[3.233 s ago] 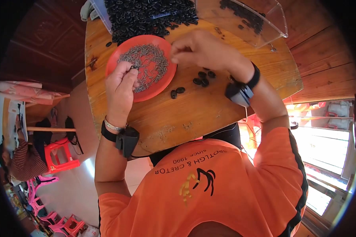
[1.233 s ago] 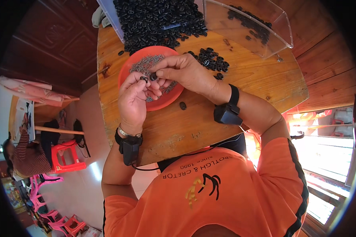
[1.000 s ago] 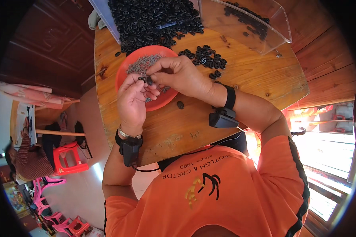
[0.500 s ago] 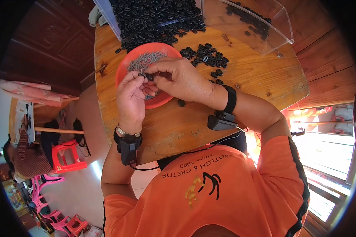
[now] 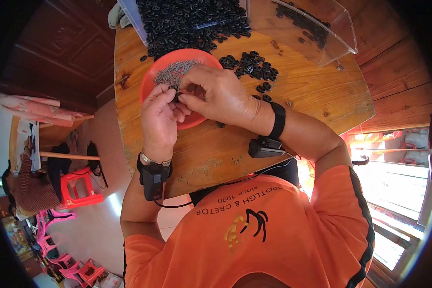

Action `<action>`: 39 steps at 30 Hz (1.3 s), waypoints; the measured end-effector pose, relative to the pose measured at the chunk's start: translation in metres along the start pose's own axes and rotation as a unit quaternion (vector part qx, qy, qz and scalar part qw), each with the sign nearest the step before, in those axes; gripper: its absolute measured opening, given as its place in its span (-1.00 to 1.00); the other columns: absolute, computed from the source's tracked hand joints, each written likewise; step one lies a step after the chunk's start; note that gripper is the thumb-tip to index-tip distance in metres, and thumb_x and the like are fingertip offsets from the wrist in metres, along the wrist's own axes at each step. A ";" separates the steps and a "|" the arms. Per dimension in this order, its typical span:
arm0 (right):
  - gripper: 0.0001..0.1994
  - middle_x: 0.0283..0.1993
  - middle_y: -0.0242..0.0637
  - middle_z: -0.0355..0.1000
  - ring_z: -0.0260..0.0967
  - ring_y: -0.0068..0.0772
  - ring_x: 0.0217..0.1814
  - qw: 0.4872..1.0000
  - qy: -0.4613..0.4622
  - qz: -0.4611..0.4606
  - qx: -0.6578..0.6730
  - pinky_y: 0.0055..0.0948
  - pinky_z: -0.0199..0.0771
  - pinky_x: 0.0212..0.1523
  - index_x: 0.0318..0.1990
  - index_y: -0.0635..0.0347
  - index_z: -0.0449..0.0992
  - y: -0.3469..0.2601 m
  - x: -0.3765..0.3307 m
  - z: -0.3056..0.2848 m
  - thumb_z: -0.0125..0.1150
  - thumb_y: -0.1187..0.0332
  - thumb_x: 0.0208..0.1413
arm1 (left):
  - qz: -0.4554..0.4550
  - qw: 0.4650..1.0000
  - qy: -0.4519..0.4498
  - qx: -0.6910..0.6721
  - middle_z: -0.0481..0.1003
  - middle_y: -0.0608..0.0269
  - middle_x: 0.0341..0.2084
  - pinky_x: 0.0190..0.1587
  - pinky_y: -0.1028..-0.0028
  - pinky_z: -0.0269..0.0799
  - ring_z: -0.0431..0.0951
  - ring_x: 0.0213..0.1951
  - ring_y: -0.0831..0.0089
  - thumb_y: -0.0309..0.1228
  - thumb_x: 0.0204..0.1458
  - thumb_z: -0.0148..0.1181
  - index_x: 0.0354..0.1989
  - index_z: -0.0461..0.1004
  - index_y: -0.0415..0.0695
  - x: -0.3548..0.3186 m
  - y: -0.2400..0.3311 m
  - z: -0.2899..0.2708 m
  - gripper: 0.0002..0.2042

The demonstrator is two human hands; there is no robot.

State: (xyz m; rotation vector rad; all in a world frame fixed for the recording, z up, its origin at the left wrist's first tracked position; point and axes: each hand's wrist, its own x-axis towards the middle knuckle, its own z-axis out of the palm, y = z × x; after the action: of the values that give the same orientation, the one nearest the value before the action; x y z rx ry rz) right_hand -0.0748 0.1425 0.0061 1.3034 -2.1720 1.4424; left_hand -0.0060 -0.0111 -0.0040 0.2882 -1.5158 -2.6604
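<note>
— Where the fingertips meet, what is pinched there?
— A small black plastic piece (image 5: 176,94), gripped between the left hand (image 5: 159,120) and right hand (image 5: 219,96), just over the red dish (image 5: 151,81) of small grey metal parts (image 5: 175,71).
— And around it?
— Loose black pieces (image 5: 252,66) lie on the wooden desk (image 5: 312,91); a clear bin (image 5: 321,29) stands beyond.

Bare round wooden surface (image 5: 317,96) lies open right of the hands. Ahead, the red plastic dish (image 5: 151,81), scattered black plastic pieces (image 5: 249,65) and a clear plastic tray (image 5: 312,29) block the way.
</note>
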 end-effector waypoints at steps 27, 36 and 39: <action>-0.87 -0.36 -0.37 0.46 0.37 -0.63 -0.40 0.856 -0.069 0.275 0.432 -0.63 0.41 -0.32 -0.22 0.30 0.51 0.028 0.010 -0.019 0.19 0.48 0.07 | 0.075 0.980 0.031 0.184 0.43 0.33 -0.62 -0.52 0.66 0.27 0.40 -0.60 0.62 -0.40 0.10 -0.03 -0.43 0.41 -0.20 -0.013 0.003 0.017 -0.84; -0.86 -0.38 -0.35 0.48 0.42 -0.63 -0.37 0.860 -0.092 0.269 0.423 -0.64 0.45 -0.29 -0.21 0.30 0.52 0.024 0.008 -0.017 0.19 0.50 0.07 | 0.069 0.974 0.001 0.217 0.35 0.40 -0.69 -0.56 0.66 0.14 0.28 -0.62 0.68 -0.41 0.07 -0.02 -0.48 0.38 -0.18 -0.013 0.001 0.014 -0.86; -0.87 -0.35 -0.34 0.49 0.43 -0.64 -0.33 0.875 -0.097 0.259 0.398 -0.64 0.46 -0.26 -0.21 0.30 0.52 0.019 0.008 -0.018 0.19 0.50 0.08 | 0.070 0.972 -0.003 0.224 0.33 0.39 -0.69 -0.56 0.66 0.15 0.27 -0.62 0.67 -0.41 0.07 -0.02 -0.47 0.38 -0.19 -0.013 0.000 0.014 -0.86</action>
State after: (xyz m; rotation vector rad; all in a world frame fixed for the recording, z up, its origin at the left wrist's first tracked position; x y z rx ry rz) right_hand -0.0991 0.1557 0.0079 1.1166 -2.2257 2.7402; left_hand 0.0037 0.0023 0.0048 0.1845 -2.0433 -2.1895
